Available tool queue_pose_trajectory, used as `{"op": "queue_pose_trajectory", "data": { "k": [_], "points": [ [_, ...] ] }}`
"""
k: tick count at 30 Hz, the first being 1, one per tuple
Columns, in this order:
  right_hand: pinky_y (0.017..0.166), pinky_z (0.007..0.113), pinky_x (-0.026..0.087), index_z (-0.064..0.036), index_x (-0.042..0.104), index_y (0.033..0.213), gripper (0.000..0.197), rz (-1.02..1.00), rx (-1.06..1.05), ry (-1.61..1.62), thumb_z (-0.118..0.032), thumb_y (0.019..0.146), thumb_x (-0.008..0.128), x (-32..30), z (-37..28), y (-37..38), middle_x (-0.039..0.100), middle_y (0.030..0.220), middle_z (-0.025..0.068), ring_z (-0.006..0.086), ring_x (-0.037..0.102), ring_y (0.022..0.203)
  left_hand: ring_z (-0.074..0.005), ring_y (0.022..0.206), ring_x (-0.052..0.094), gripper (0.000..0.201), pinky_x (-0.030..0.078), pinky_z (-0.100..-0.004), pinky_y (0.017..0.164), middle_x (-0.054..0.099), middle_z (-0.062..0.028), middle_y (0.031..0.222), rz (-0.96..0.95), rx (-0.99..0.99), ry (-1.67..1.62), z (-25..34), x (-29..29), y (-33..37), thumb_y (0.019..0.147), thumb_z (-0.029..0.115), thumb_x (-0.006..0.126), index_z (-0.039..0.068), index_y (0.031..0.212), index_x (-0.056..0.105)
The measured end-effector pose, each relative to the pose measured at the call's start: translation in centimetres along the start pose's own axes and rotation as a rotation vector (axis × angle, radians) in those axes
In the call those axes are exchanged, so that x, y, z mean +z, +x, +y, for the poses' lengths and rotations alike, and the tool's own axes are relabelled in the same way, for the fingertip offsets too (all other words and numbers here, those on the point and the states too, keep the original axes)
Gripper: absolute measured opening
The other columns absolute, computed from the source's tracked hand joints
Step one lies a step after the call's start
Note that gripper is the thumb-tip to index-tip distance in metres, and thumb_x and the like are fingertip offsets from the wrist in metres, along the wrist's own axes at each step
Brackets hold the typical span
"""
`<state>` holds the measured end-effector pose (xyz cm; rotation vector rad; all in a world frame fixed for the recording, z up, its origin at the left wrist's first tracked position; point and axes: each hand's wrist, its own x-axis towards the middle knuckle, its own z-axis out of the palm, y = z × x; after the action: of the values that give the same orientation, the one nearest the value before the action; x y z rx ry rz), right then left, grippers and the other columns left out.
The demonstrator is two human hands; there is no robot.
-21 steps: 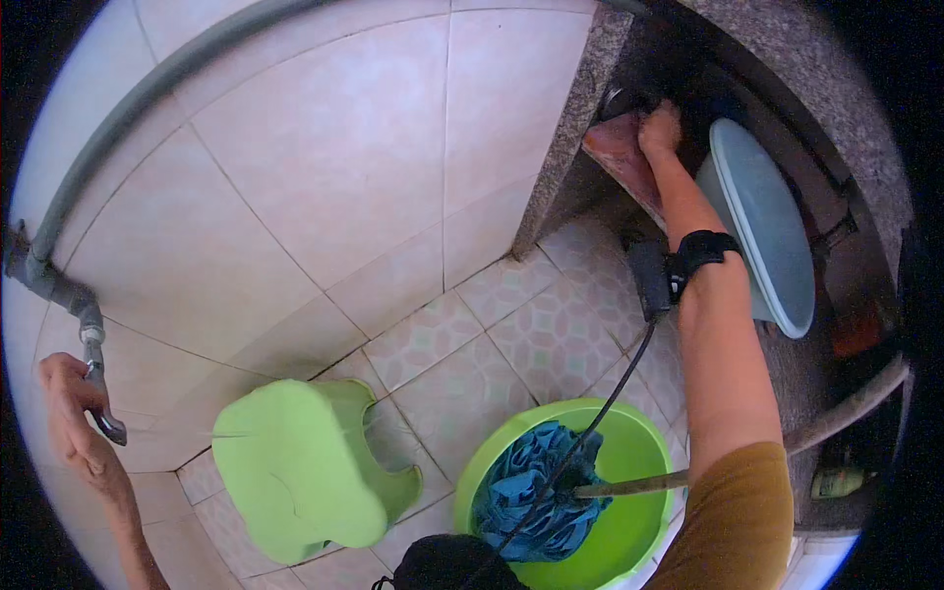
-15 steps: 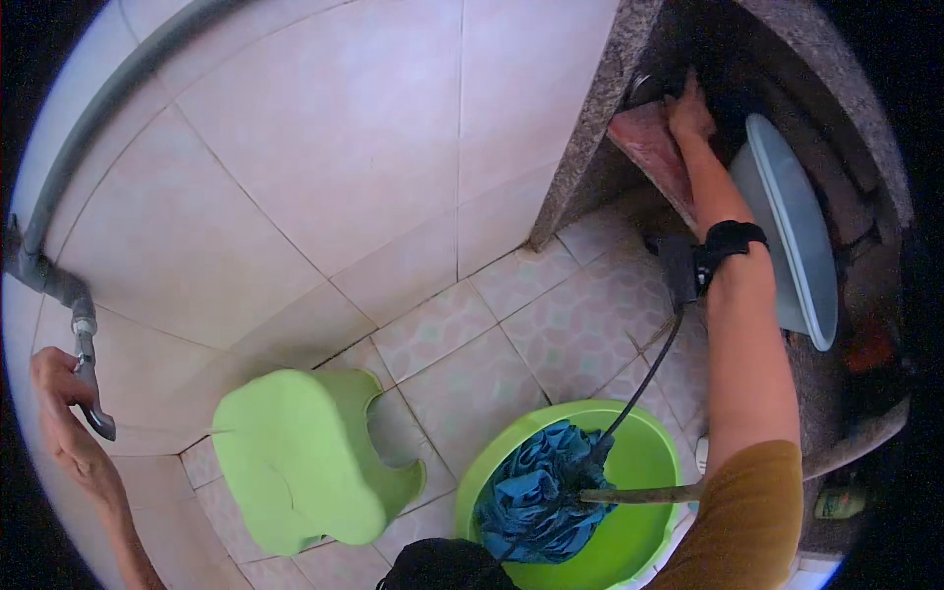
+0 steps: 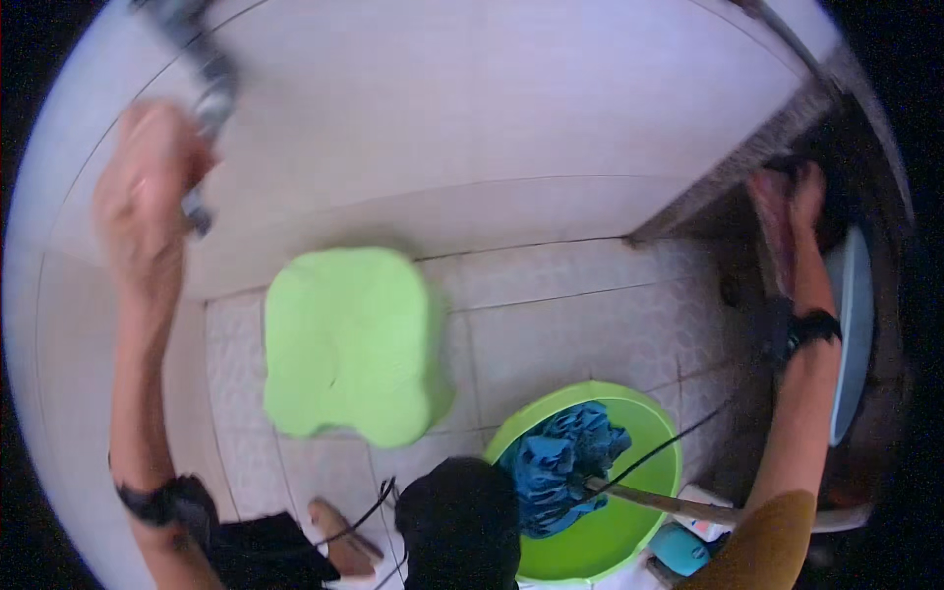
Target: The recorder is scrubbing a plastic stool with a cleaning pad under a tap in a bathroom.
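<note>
My left hand [image 3: 152,187], blurred, is at the wall on the left, fingers curled round a grey metal tap [image 3: 200,211] that joins a grey pipe [image 3: 202,59]. Far to the right, my right hand [image 3: 806,197] reaches into a dark recess. Its fingers look stretched out beside the upper edge of a reddish slab [image 3: 772,221]; shadow hides what the fingertips touch. A pale blue basin [image 3: 851,334] stands on its edge next to my right forearm. Black straps with small devices circle both forearms.
A green plastic stool [image 3: 349,344] stands on the tiled floor [image 3: 551,329]. Nearer, a green basin [image 3: 551,565] holds wet blue cloth [image 3: 560,472]. A wooden stick [image 3: 669,503] crosses its rim, and a black cable [image 3: 664,447] runs over it. A teal object [image 3: 678,549] lies beside the basin.
The view has swung left, so the stool, basin and recess sit differently. Both hands stay at the same places, left at the tap and right in the recess. My left forearm shows more fully.
</note>
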<state>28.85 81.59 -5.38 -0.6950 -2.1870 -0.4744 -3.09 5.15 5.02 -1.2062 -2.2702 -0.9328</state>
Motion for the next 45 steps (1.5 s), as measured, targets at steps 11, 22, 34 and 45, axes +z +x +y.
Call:
{"op": "queue_pose_trajectory", "data": {
  "k": [11,22,34,45],
  "points": [
    [0.098,0.042,0.033,-0.0045,0.056,0.101,0.032,-0.026,-0.101,0.663,0.004,0.071,0.06,-12.9,-43.9,-4.6,0.047,0.123,0.0169,0.0325,0.045,0.112,-0.0186,0.072,0.042,0.026,0.037,-0.0331,0.065,0.054,-0.006,0.069,-0.158,0.392,0.22,0.6,-1.9,7.2,0.088,0.031,0.055,0.007,0.078,0.057],
    [0.1,0.042,0.033,-0.0077,0.053,0.096,0.025,-0.732,-0.395,1.055,-0.004,0.073,0.063,-17.2,-65.5,-12.5,0.039,0.128,0.0173,0.0363,0.037,0.119,-0.0336,0.124,0.036,0.054,0.029,-0.0415,0.101,0.036,-0.0202,0.136,0.098,0.195,-0.311,0.6,-4.3,0.3,0.088,0.026,0.052,0.001,0.133,0.034],
    [0.086,0.046,0.041,-0.0067,0.053,0.116,0.039,-0.501,0.29,0.954,-0.007,0.077,0.061,-12.8,-71.5,-12.2,0.052,0.108,0.0199,0.039,0.048,0.1,-0.0312,0.116,0.048,0.096,0.04,-0.0372,0.094,0.043,-0.0238,0.128,-0.26,-0.782,-0.381,-7.7,-1.2,-20.8,0.068,0.033,0.077,-0.004,0.137,0.021],
    [0.095,0.045,0.037,-0.009,0.058,0.107,0.028,-0.445,-0.204,1.118,-0.014,0.079,0.059,-20.4,-75.5,-18.8,0.048,0.117,0.0228,0.04,0.045,0.109,-0.0268,0.118,0.047,0.101,0.039,-0.0338,0.097,0.042,-0.0217,0.132,-0.195,-0.858,-0.426,-9.9,-0.8,-23.4,0.066,0.031,0.078,-0.005,0.139,0.019]
  ]
}}
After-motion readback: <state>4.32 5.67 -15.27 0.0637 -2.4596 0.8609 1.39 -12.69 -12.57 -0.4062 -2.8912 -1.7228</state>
